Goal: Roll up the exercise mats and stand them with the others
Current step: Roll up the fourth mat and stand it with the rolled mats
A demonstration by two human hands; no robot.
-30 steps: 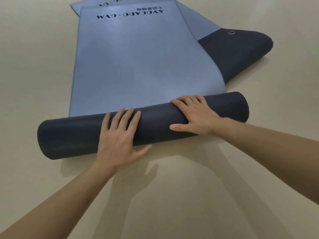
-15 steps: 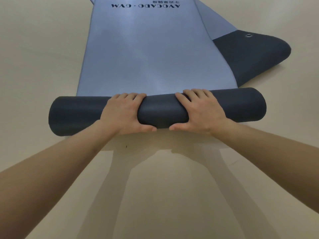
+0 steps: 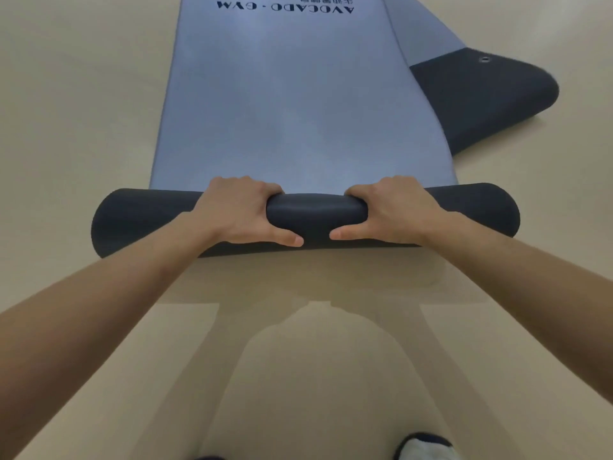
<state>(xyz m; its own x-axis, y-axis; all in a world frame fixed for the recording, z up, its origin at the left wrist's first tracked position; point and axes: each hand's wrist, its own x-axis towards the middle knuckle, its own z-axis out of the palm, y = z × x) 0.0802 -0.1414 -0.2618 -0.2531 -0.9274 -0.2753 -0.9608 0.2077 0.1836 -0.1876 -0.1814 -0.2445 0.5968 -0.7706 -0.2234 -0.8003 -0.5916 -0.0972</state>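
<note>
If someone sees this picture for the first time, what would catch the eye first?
Probably the left hand and right hand, side by side in the middle, both gripping the dark roll of a mat. Next, a second mat at the upper right, its dark corner folded over.

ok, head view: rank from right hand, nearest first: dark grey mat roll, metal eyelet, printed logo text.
1. Dark grey mat roll, gripped by the right hand.
2. Metal eyelet, upper right, on second mat.
3. Printed logo text, top centre.

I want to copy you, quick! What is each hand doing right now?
Left hand: closed, gripping the dark grey rolled-up foam exercise mat.
Right hand: closed, gripping the same roll.
</note>
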